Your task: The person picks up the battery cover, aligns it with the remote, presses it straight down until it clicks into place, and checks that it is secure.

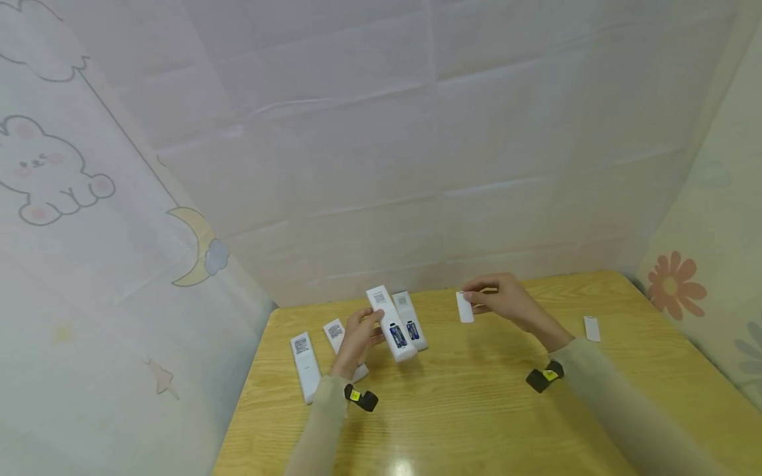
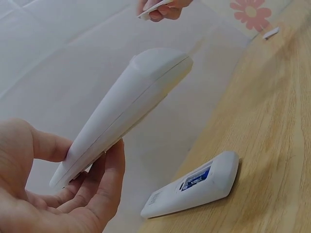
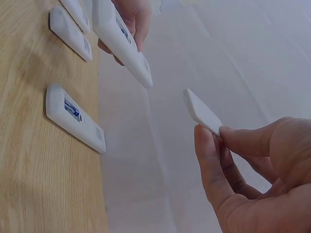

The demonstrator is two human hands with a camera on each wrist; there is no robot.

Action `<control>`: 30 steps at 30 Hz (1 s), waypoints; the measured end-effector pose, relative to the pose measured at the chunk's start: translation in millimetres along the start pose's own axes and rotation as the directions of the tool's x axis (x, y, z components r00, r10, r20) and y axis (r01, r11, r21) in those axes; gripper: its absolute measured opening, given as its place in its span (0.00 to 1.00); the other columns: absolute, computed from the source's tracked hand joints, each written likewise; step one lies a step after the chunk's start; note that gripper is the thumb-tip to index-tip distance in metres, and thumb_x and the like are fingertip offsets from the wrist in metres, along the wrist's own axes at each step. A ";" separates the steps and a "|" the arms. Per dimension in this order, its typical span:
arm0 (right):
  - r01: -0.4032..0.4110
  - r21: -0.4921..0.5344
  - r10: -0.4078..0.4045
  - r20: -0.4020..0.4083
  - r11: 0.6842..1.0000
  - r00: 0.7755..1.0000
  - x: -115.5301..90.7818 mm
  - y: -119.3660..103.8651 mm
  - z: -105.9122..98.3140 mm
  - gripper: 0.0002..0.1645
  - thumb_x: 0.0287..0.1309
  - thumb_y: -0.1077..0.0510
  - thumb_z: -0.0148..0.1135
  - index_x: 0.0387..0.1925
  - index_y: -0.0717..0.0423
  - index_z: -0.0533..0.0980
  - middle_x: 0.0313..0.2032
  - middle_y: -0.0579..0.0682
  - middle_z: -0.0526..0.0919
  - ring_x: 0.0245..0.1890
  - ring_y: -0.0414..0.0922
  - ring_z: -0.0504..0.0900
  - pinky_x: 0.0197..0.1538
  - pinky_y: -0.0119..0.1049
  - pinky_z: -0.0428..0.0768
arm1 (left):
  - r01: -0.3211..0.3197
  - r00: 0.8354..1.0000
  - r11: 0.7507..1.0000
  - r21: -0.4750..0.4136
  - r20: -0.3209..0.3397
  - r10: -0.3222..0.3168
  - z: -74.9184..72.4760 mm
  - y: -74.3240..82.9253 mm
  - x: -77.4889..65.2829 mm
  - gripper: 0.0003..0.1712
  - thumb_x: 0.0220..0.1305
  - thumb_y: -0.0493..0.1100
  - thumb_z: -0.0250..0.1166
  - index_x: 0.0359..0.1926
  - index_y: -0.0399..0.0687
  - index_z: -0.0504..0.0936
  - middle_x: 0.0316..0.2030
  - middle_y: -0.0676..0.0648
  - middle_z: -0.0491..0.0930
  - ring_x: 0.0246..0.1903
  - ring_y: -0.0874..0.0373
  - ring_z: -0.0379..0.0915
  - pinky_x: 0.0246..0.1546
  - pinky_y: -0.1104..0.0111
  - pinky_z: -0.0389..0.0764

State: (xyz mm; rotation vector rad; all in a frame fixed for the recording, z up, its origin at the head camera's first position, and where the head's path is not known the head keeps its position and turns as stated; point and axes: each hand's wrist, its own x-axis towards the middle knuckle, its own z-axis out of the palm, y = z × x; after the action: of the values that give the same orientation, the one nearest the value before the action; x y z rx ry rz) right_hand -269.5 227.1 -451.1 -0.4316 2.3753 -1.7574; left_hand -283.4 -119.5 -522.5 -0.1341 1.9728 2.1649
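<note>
"While the left hand (image 1: pixel 357 337) grips the remote (image 1: pixel 390 322) and the right hand (image 1: pixel 506 301) pinches a cover (image 1: pixel 465 309), both above the table (image 1: pixel 464 403), are they heavy?"
"Probably light, hard, slippery; hold the edges."

White remote (image 1: pixel 385 313), blue batteries (image 1: pixel 397 335), white cover (image 1: pixel 465 309), wood-grained yellowish table (image 1: pixel 464 410); coral flower (image 1: pixel 670 285) (yellow-centred) at three o'clock.
</note>
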 end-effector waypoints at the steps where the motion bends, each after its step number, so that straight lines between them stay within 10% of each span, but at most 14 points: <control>1: 0.002 0.003 -0.002 0.002 1.000 1.000 -0.1 -1.1 1.1 0.21 0.75 0.59 0.66 0.62 0.69 0.80 0.59 0.70 0.81 0.50 0.53 0.88 0.51 0.41 0.92 | 0.002 1.000 1.000 -0.001 -0.002 -0.002 0.5 0.1 -0.4 0.32 0.80 0.47 0.62 0.72 0.30 0.67 0.62 0.32 0.77 0.44 0.51 0.87 0.46 0.65 0.90; 30: -0.020 0.048 0.018 0.044 0.999 0.999 6.9 -13.2 28.0 0.20 0.75 0.65 0.63 0.62 0.72 0.79 0.59 0.70 0.82 0.45 0.51 0.89 0.49 0.41 0.92 | -0.034 0.999 0.999 0.000 0.026 0.034 16.8 -1.6 -7.2 0.32 0.79 0.48 0.63 0.70 0.29 0.70 0.59 0.31 0.80 0.44 0.50 0.89 0.46 0.65 0.91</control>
State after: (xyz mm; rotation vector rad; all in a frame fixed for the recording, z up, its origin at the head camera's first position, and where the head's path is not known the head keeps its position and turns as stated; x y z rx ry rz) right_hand -266.1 195.9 -446.6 -0.4340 2.2948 -1.7748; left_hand -274.8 -103.4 -520.9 -0.0719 1.9754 2.1758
